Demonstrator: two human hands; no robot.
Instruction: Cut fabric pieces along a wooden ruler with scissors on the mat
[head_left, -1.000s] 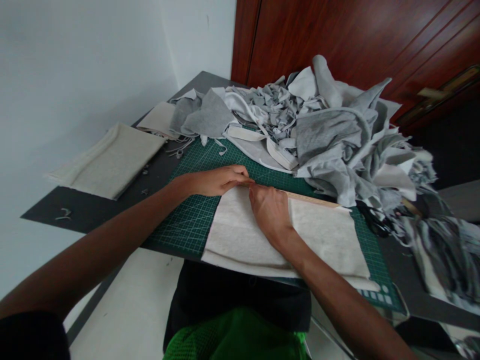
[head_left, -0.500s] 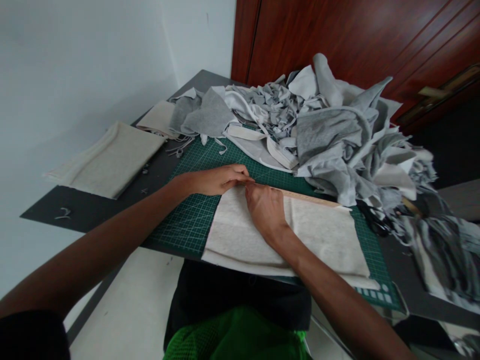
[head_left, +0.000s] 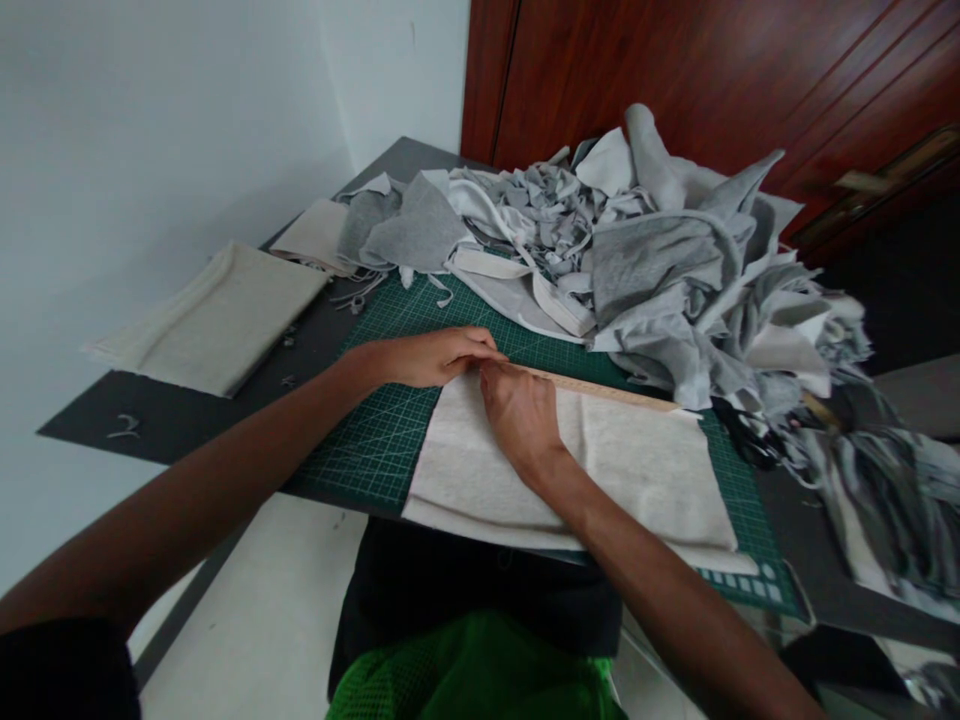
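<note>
A folded piece of cream fabric lies on a green cutting mat. Along its far edge runs a thin wooden ruler. My left hand is at the fabric's far left corner, fingers pressed together by the ruler's left end; what they grip is hidden. Closed into a fist, my right hand rests on the fabric against the ruler, its fingertips meeting those of my left hand. Whatever the right fingers hold is out of sight.
A large heap of grey and white fabric scraps covers the table's far side. Another folded cream cloth lies at left on the dark table. Black-handled scissors are partly visible near the heap. More cloth lies at right.
My right hand has slid slightly left along the ruler, closer to my left hand. My left hand, the fabric and the ruler stay almost where they were.
</note>
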